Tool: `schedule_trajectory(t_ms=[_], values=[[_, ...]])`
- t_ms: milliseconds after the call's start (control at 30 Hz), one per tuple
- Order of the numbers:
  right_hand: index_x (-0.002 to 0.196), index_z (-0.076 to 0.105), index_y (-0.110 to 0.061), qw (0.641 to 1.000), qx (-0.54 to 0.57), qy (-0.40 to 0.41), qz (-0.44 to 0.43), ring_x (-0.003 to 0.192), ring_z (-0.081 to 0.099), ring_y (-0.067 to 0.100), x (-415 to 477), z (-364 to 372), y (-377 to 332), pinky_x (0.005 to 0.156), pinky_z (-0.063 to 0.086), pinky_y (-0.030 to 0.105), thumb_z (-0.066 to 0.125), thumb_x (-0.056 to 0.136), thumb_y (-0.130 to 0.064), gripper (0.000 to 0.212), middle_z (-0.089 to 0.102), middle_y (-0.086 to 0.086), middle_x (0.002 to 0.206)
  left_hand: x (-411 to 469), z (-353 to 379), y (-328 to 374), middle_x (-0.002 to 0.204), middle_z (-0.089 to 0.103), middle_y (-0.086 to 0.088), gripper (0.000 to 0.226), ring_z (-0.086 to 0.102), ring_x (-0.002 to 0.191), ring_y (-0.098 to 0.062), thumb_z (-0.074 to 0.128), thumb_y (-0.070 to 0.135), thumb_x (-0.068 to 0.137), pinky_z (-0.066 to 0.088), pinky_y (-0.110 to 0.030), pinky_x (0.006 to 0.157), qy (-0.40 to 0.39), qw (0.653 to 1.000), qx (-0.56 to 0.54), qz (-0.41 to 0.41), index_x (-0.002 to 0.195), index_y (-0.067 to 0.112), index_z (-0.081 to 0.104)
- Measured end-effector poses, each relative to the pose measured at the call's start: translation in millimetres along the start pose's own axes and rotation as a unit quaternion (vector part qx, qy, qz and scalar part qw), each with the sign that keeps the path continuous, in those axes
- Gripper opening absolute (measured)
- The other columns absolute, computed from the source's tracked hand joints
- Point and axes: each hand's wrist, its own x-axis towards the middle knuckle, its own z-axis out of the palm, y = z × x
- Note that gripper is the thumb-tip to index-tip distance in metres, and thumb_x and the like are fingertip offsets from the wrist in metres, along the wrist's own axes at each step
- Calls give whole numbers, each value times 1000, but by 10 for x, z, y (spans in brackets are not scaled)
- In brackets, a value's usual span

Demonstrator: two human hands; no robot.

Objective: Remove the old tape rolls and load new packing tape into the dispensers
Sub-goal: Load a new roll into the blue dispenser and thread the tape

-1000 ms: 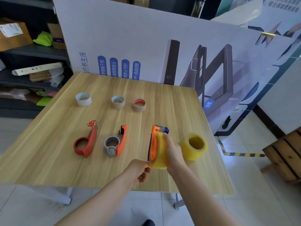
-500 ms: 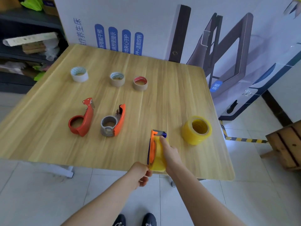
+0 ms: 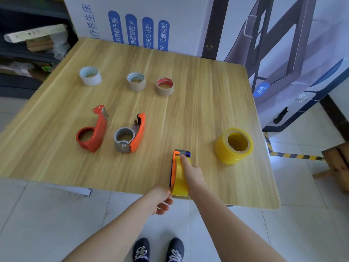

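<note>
An orange dispenser loaded with a yellow tape roll is held upright over the table's near edge. My right hand grips the roll from the right, its index finger lying along the top. My left hand pinches the dispenser's near end from below. A second yellow tape roll lies on the table to the right. A red empty dispenser and an orange dispenser holding a grey core lie to the left.
Three used-up cores stand further back on the wooden table: a white one, a brown one with a blue rim and a brown one with a red rim. Printed boards stand behind. A dark shelf is at the left.
The view has tilted down and drawn nearer to the table. Both hands keep hold of the loaded orange dispenser, now nearer the table's front edge.
</note>
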Motion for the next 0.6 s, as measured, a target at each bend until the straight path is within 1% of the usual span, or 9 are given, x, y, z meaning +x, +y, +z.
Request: schedule_trajectory(t_ms=[67, 133, 200, 233, 267, 333, 400, 500, 600], values=[[78, 42, -15, 1000, 6, 2, 1, 104, 58, 27, -6, 8, -28, 100, 46, 45, 57, 89, -52, 42, 49, 4, 91, -33, -54, 55, 74, 59, -3, 16, 46, 57, -17, 47, 17, 90, 37, -22, 51, 42, 995, 82, 33, 90, 7, 59], [83, 45, -13, 1000, 4, 1, 1, 98, 59, 26, -8, 9, -34, 100, 45, 45, 56, 90, -52, 41, 48, 4, 92, -34, -112, 92, 71, 60, -3, 19, 47, 57, -20, 49, 18, 84, 37, -24, 53, 94, 977, 166, 92, 84, 6, 64], [82, 44, -14, 1000, 10, -7, 9, 103, 59, 28, 5, 5, -31, 101, 46, 45, 57, 89, -53, 42, 49, 5, 93, -29, -138, 129, 75, 65, -3, 25, 56, 65, -25, 45, 17, 82, 45, -28, 60, 162, 956, 179, 165, 86, 8, 68], [79, 44, -15, 1000, 15, -15, 14, 107, 59, 29, 18, 2, -34, 100, 47, 46, 57, 88, -54, 42, 52, 5, 93, -58, -143, 161, 81, 68, -3, 26, 61, 74, -27, 44, 18, 86, 49, -32, 67, 175, 953, 141, 203, 88, 12, 69], [77, 44, -16, 1000, 16, -20, 17, 105, 61, 30, 18, -6, -45, 97, 50, 46, 58, 88, -55, 42, 55, 5, 92, -94, -141, 197, 86, 70, -4, 28, 63, 82, -26, 42, 20, 90, 50, -34, 74, 166, 953, 79, 241, 90, 15, 69], [81, 49, -17, 999, 3, -34, 19, 92, 64, 26, 29, -39, -54, 83, 55, 41, 57, 86, -61, 45, 60, 6, 92, -176, -124, 262, 87, 71, -3, 30, 63, 83, -23, 43, 27, 92, 48, -34, 77, 108, 951, -23, 289, 92, 13, 69], [94, 55, -18, 998, 1, -59, 29, 88, 65, 23, 39, -76, -35, 72, 56, 37, 58, 86, -62, 45, 65, 8, 99, -236, -116, 288, 83, 67, -1, 36, 61, 79, -18, 49, 38, 86, 45, -32, 76, 52, 952, -38, 298, 92, 9, 69], [101, 59, -18, 996, 14, -76, 33, 93, 66, 26, 35, -138, -9, 84, 55, 40, 58, 89, -46, 31, 68, 10, 101, -225, -117, 269, 97, 73, 7, 20, 67, 90, -13, 65, 31, 87, 52, -27, 83, 36, 952, -12, 304, 104, 21, 71], [101, 56, -14, 999, -19, -42, -1, 89, 67, 26, 32, -203, -3, 83, 56, 38, 65, 87, -35, 27, 67, 10, 98, -222, -119, 290, 102, 72, 4, 20, 67, 95, -16, 67, 27, 88, 54, -34, 87, 44, 954, 7, 296, 107, 22, 69]])
